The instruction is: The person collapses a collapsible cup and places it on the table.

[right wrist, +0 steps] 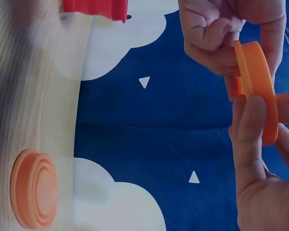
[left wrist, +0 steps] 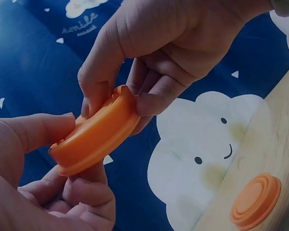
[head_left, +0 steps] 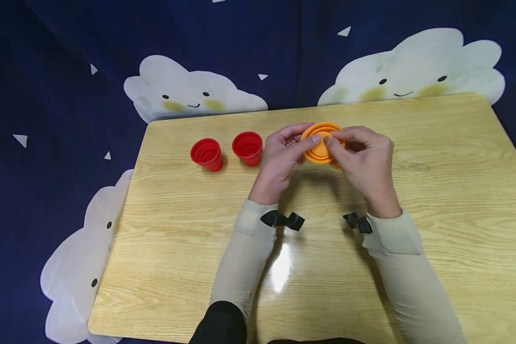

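Observation:
An orange collapsible cup (head_left: 317, 151), folded into a flat ringed disc, is held up above the table between both hands. My left hand (head_left: 280, 155) grips its left rim, thumb on the ringed face and fingers beneath. From the other side my right hand (head_left: 366, 155) pinches the rim, its thumb also pressing near the centre. In the left wrist view the cup (left wrist: 98, 134) is seen edge-on and tilted. A second flattened orange cup (left wrist: 255, 201) lies on the table; the head view shows only a sliver of it below the held one.
Two red collapsible cups, one (head_left: 207, 154) farther left and the other (head_left: 247, 148) closer to my left hand, stand extended on the wooden table (head_left: 176, 258). A dark blue cloth (head_left: 283, 48) with white clouds lies beyond the table's far and left edges.

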Demonstrator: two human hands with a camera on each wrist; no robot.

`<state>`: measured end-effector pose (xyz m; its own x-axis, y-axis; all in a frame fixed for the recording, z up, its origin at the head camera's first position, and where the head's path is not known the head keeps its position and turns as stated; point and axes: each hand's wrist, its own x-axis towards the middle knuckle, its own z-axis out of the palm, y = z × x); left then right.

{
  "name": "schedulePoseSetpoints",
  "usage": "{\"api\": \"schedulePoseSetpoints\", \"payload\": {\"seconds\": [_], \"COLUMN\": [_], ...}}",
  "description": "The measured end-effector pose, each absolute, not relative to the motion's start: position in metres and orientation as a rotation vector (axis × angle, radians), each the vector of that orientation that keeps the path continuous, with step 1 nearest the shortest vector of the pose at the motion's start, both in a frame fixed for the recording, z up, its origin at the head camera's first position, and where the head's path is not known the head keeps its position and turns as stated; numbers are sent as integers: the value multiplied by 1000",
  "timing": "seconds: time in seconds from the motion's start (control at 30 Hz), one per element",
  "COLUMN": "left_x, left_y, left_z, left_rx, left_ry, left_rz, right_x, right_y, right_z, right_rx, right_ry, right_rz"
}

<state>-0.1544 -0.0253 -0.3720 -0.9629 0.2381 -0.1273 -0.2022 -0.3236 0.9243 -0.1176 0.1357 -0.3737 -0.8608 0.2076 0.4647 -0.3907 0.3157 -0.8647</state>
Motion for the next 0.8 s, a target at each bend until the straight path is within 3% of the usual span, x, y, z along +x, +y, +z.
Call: {"api": "schedulePoseSetpoints", "payload": {"seconds": [0.33, 0.8], "left_x": [-156, -159], "left_y": [-22, -36], "left_z": [-373, -375], "left_rx": [19, 180], "left_ry": [1708, 1616], "left_rz": [2377, 2350], "right_x": [-119, -123], "right_y": [137, 153], "right_z": [-374, -371], "right_rx": [134, 227], "right_ry": [-1976, -1770], "right_rz": [1805, 2413]}}
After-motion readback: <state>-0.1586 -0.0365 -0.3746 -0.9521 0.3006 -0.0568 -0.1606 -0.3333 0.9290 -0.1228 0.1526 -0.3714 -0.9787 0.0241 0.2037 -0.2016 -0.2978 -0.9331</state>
